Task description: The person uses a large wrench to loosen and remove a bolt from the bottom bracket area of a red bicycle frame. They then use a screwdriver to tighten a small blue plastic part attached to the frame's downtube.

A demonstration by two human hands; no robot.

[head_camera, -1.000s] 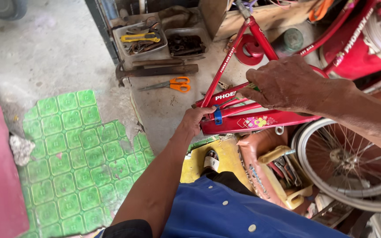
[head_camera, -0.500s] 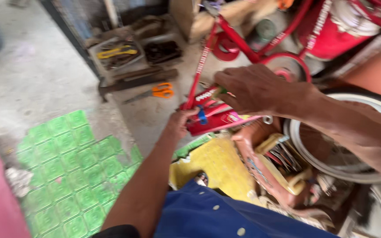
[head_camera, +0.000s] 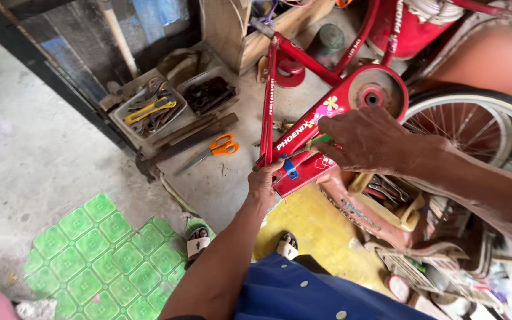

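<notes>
Head view, left hand [head_camera: 263, 185] gripping red bicycle frame [head_camera: 321, 127] from below, right hand [head_camera: 360, 139] fingers seemingly pinching green-handled tool [head_camera: 317, 142] against it, orange scissors [head_camera: 217, 148] left of fingers on floor.

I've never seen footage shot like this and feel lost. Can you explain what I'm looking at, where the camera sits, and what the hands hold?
The camera is worn on a person's head and looks down, so both arms reaching forward are that person's own. There is no machine. The left hand grips the lower end of a red bicycle frame, beside a small blue clip. The right hand rests on the frame and holds a slim green-handled tool; what kind, I cannot tell. On the concrete floor lie orange-handled scissors, trays of hand tools and a green mat. A bicycle wheel stands to the right.
</notes>
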